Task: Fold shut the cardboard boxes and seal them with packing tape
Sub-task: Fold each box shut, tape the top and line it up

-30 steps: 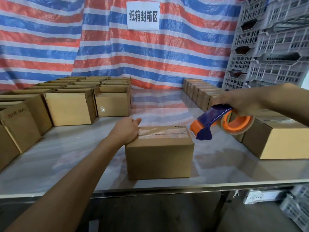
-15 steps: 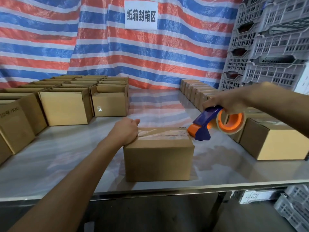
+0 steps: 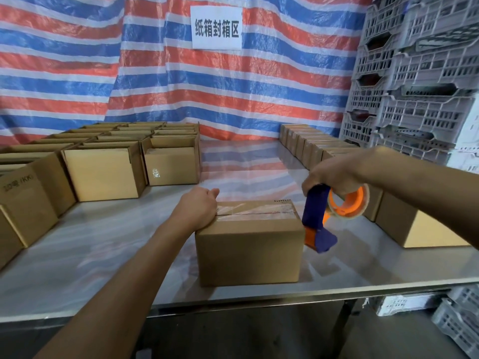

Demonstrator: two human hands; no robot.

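Box: closed cardboard box (image 3: 248, 252) at the near edge of the desk (image 3: 103, 255), long side facing the camera.
Seal: clear tape strip (image 3: 255, 213) runs along the top seam from the left end to the right end.
Left hand (image 3: 199, 209): rests on the left end of the box top, covering the start of the strip. Thumb sticks out toward the far edge. Fingers are folded under the hand and hidden; cannot tell whether they grip the edge.
Right hand (image 3: 334, 174): fingers wrapped tight round the handle of the tape dispenser (image 3: 315, 216).
Dispenser: blue and orange, nose pointing down just beside the box's right end wall; orange roll (image 3: 348, 203) on its right.
Left of box: open boxes (image 3: 101, 174) in rows, well apart.
Right of box: sealed boxes (image 3: 311, 146) in a row; the nearest one (image 3: 425, 229) lies behind the dispenser.
Background: striped tarp (image 3: 155, 73), white sign (image 3: 216, 28), stacked grey crates (image 3: 420, 73).
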